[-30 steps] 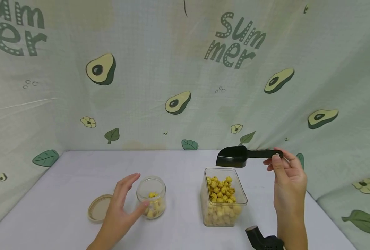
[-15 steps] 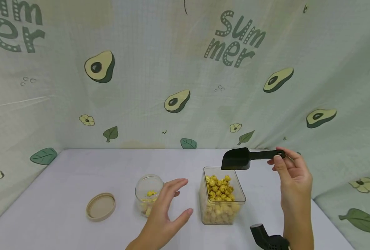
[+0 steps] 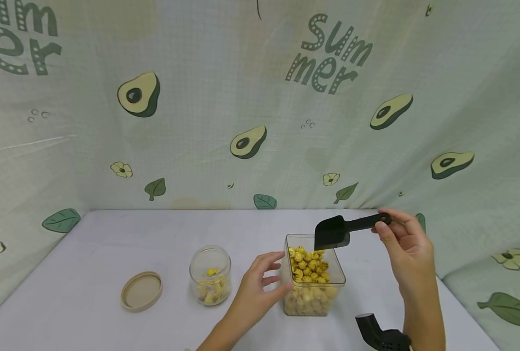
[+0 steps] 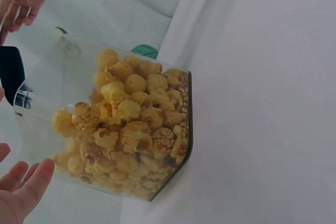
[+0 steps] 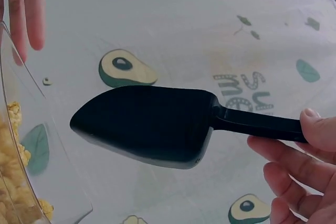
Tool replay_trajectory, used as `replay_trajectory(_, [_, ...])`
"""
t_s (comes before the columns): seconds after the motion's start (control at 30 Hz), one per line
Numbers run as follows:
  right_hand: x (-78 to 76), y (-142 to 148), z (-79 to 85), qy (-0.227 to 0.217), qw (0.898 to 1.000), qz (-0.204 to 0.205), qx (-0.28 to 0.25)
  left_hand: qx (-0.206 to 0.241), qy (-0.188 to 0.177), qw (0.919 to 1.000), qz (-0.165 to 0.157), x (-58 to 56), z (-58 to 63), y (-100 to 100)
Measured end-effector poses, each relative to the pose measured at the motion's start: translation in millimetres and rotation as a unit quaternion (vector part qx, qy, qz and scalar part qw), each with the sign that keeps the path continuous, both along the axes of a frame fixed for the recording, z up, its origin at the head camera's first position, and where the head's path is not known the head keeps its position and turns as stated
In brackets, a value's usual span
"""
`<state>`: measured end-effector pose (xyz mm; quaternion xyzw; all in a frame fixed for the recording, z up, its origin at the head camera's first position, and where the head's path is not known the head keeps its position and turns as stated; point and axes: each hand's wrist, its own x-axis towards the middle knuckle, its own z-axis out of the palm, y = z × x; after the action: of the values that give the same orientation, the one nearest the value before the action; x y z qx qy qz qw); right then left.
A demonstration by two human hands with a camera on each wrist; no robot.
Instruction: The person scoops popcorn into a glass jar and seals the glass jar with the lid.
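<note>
My right hand [image 3: 411, 246] pinches the end of a black scoop's handle between thumb and fingers. The black scoop [image 3: 332, 233] tilts with its tip down, over the back right of a clear square container [image 3: 335, 284]. Yellow caramel popcorn [image 4: 134, 114] fills much of that container. My left hand [image 3: 260, 285] is at the container's left side, fingers and thumb spread, fingertips right at its wall. In the right wrist view the scoop's blade [image 5: 147, 127] carries nothing visible, and left-hand fingers [image 5: 34, 19] show beside the container's rim.
A round glass jar [image 3: 210, 273] with some popcorn in it stands left of the container. Its beige lid-like disc [image 3: 141, 291] lies farther left on the white table [image 3: 88, 273]. A printed cloth [image 3: 189, 97] hangs behind the table.
My left hand has moved right, from beside the glass jar to the square container's left side. The scoop has shifted slightly right and lower, and its tip now points downward over the container.
</note>
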<state>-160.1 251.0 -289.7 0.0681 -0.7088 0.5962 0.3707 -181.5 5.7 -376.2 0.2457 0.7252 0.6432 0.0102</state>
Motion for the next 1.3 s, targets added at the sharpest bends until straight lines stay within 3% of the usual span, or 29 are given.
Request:
replay_trajectory(0.13, [1.0, -1, -0.9, -0.011, 0.993, -0.035, 0.115, -0.010, -0.034, 0.9994, -0.001, -4.9, -3.3, 4])
replay_trajectory(0.3, [3.0, -4, -1.5, 0.003, 0.968, -0.087, 0.236, 0.001, -0.060, 0.9981, -0.012, -8.3, -8.6, 6])
replay_trajectory(0.6, [3.3, -21, -0.5, 0.035, 0.927, -0.111, 0.356, 0.026, -0.076, 0.9965, -0.020, -7.4, -17.6, 13])
replay_trajectory(0.73, [3.8, -33, 0.1, 0.017, 0.906, -0.132, 0.402, 0.028, -0.080, 0.9963, -0.018, -7.9, -18.4, 14])
replay_trajectory(0.83, [5.2, -40, 0.5, 0.005, 0.895, -0.141, 0.422, 0.027, -0.079, 0.9963, -0.018, -7.7, -18.0, 14])
replay_trajectory(1.0, [5.7, -45, -0.1, -0.008, 0.887, -0.156, 0.435, 0.026, -0.077, 0.9965, -0.020, -7.4, -17.1, 13])
replay_trajectory(1.3, [0.7, -47, -2.5, -0.052, 0.885, -0.150, 0.438, 0.026, -0.067, 0.9971, -0.024, -7.6, -15.4, 11])
